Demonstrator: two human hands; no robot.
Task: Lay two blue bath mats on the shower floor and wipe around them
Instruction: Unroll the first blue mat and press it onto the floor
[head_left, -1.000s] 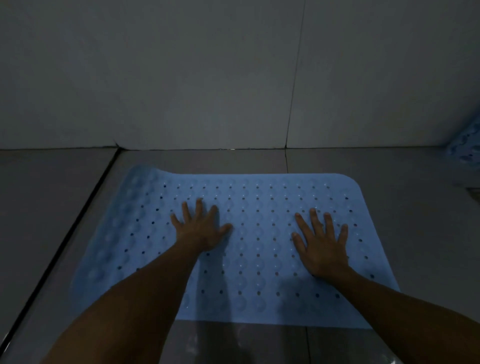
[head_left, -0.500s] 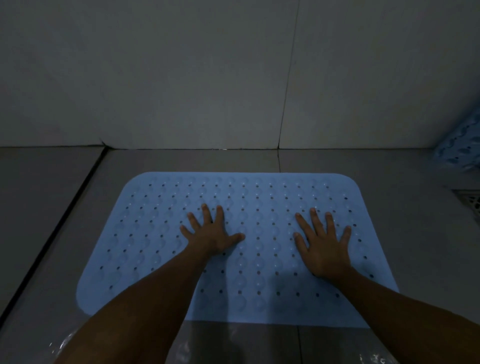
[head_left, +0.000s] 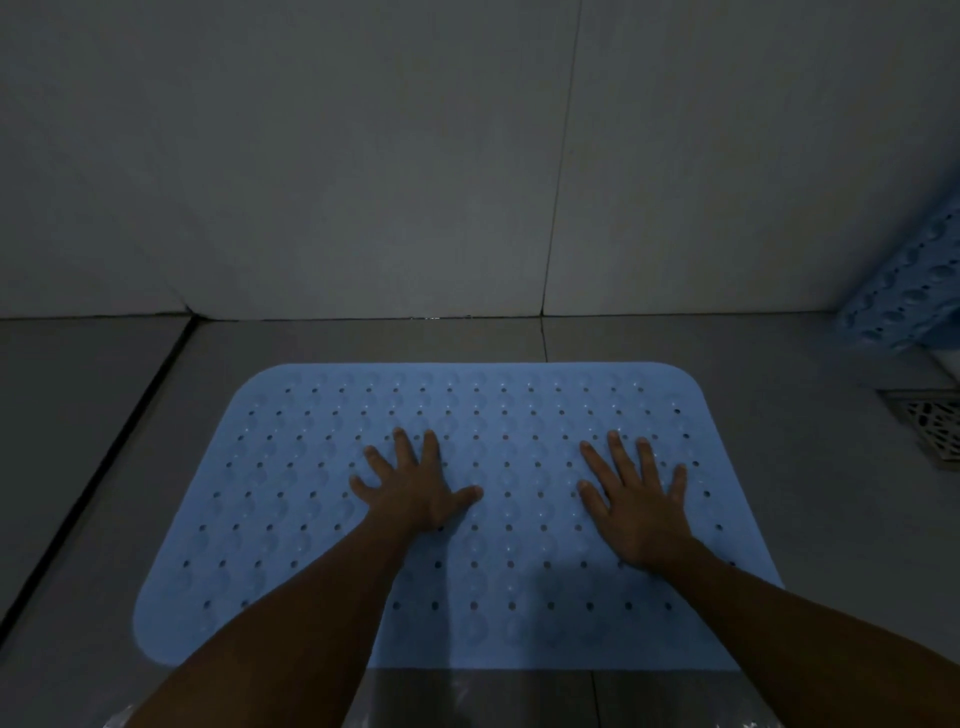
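A light blue bath mat with rows of small holes lies flat on the grey tiled shower floor. My left hand presses on its middle with fingers spread and straight. My right hand presses flat on the mat's right part, fingers spread as well. A second blue mat leans against the wall at the far right edge, only partly in view.
A grey tiled wall rises just behind the mat. A metal floor drain sits at the right, below the leaning mat. A dark groove runs along the floor on the left. Crinkled clear plastic shows at the bottom edge.
The mat's raised left edge has settled flat on the floor. My left hand slid a little to the right on the mat. The view shifted, bringing the drain and leaning mat further in.
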